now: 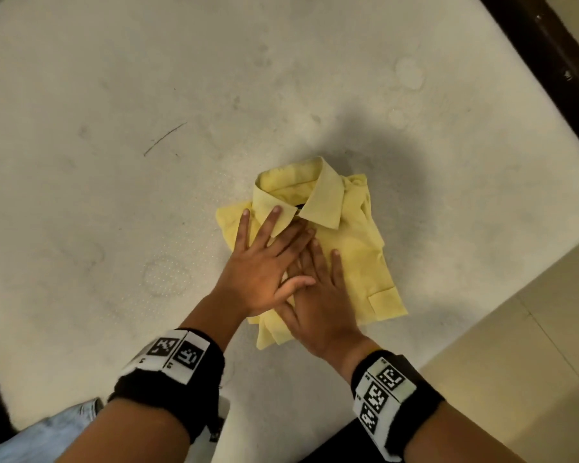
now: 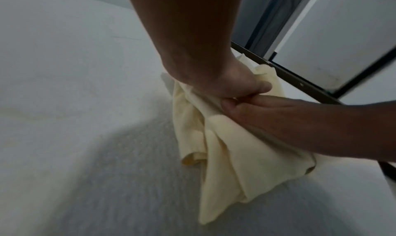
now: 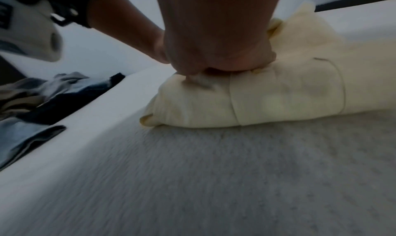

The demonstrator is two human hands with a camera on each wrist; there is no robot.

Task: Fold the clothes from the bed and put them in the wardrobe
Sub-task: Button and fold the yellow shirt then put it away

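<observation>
A folded yellow collared shirt (image 1: 355,255) lies on the white mattress (image 1: 147,128) near its right edge, collar away from me and chest pocket at the near right. My left hand (image 1: 264,262) lies flat on the shirt's left half, fingers straight and reaching the collar. My right hand (image 1: 321,302) presses flat on the middle, partly under the left thumb. From the left wrist view the shirt (image 2: 225,155) shows under both hands (image 2: 225,80). In the right wrist view the right hand (image 3: 218,53) pushes into the bundle (image 3: 278,95).
A dark wooden bed frame (image 1: 549,61) runs along the far right. Pale floor tiles (image 1: 515,362) lie beyond the mattress's right edge. Other dark and blue clothes (image 3: 53,95) are heaped past the near edge. Bare mattress spreads to the left and beyond the shirt.
</observation>
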